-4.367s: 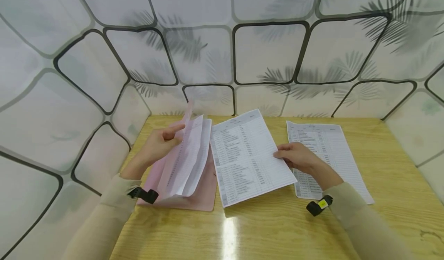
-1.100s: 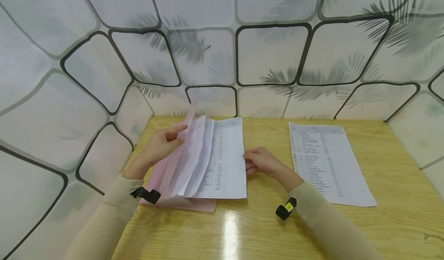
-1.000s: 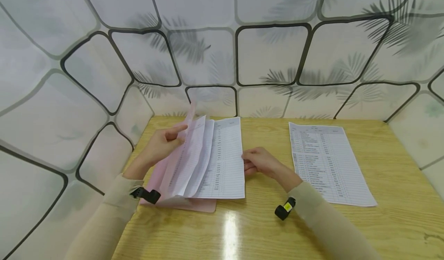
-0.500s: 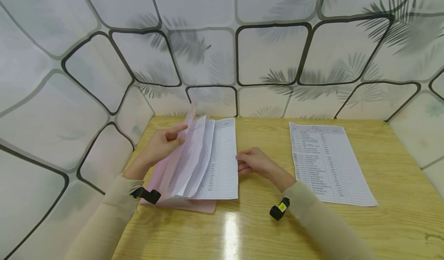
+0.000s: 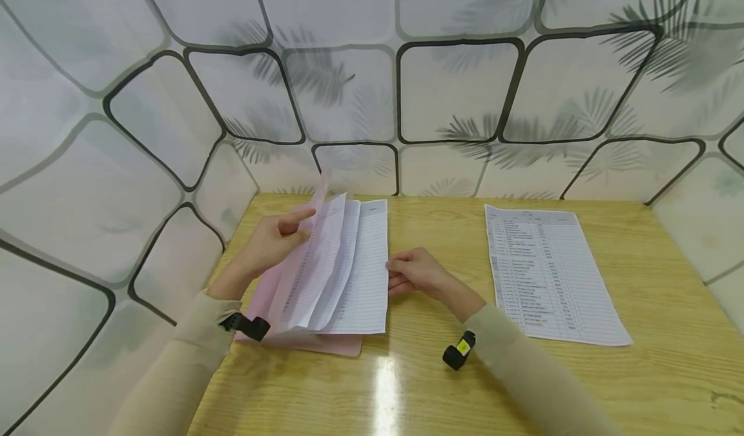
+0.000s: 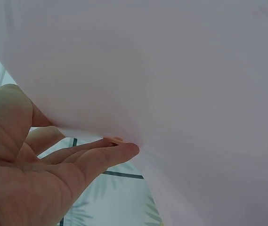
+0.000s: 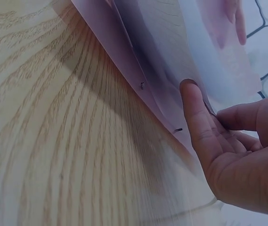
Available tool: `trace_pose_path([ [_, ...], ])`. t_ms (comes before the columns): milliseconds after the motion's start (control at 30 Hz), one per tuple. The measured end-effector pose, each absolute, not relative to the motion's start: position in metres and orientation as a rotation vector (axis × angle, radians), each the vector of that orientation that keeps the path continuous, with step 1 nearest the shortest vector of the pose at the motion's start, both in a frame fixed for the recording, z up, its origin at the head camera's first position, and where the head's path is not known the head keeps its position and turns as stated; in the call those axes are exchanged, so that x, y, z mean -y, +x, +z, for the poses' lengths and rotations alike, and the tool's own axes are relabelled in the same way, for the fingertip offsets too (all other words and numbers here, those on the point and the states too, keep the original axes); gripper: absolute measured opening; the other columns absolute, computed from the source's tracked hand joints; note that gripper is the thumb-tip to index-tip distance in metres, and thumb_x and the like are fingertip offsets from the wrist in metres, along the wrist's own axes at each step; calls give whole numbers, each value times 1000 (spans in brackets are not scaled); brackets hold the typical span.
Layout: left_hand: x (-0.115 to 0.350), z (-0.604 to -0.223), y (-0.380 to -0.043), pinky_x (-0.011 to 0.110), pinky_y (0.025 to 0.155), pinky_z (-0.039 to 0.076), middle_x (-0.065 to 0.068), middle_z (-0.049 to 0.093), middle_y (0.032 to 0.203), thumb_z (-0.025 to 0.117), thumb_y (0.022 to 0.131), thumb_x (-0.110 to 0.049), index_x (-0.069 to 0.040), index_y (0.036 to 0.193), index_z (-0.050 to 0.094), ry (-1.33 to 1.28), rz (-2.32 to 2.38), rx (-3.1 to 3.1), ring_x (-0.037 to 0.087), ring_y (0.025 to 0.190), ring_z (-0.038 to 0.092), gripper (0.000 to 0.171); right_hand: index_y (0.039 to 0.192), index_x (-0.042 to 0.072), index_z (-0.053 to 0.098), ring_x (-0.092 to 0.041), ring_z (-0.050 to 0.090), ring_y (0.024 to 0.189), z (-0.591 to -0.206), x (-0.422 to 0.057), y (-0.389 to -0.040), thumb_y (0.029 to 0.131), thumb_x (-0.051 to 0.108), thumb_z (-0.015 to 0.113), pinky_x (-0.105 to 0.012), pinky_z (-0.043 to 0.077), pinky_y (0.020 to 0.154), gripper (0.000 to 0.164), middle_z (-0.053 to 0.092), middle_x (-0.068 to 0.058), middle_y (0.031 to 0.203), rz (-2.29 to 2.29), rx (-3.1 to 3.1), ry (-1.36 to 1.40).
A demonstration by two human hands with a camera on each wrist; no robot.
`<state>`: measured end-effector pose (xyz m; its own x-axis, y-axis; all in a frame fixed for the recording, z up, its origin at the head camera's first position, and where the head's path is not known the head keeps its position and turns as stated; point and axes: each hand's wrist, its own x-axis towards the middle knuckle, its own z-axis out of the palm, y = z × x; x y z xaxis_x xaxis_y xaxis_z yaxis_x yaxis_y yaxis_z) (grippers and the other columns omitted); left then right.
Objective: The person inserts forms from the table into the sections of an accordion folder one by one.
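Observation:
A pink translucent folder lies at the left of the table, its cover raised. My left hand pinches that cover, with loose printed sheets standing beneath it. In the left wrist view, the pale cover fills most of the picture above the thumb. Held at its right edge by my right hand, another printed sheet lies partly behind the loose sheets, over the folder. In the right wrist view, the right thumb and fingers are at the sheet's edge, above the pink back part.
Another printed list lies flat on the wooden table, right of the right forearm. Patterned fabric walls enclose the table at the back and sides. Black cameras are strapped to both wrists.
My right hand has moved left, sliding its sheet from a tilted position beside the folder to behind the loose sheets. My left hand keeps the cover raised in nearly the same place.

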<state>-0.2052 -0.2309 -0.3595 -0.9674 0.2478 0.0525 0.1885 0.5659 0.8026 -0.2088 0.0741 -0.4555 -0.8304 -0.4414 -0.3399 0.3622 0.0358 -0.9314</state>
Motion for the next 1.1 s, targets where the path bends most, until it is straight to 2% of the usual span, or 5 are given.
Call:
trace_pose_path([
  [333,232,-364,-209,14,83,48,24,64,143,67,100,-10,-2,148,60,384,1380,-2720,16,105,60,48,126,-22,60,-16,73,67,-460,-62,-210,106,2,53,-35,64,69,32,75,-11,85,-1866,-1735,-87],
  [733,233,-361,-207,14,84,48,25,63,143,67,100,-10,-1,147,60,392,1364,-2736,22,111,61,48,123,-21,61,-16,73,65,-463,-44,-210,105,1,54,-34,64,68,29,75,-13,85,-1871,-1728,-88],
  [1100,231,-359,-205,13,86,48,24,60,146,66,101,-8,1,147,59,393,1387,-2719,31,125,62,48,125,-20,62,-16,72,62,-462,-31,-210,104,1,55,-33,63,65,30,75,-14,85,-1882,-1730,-78],
])
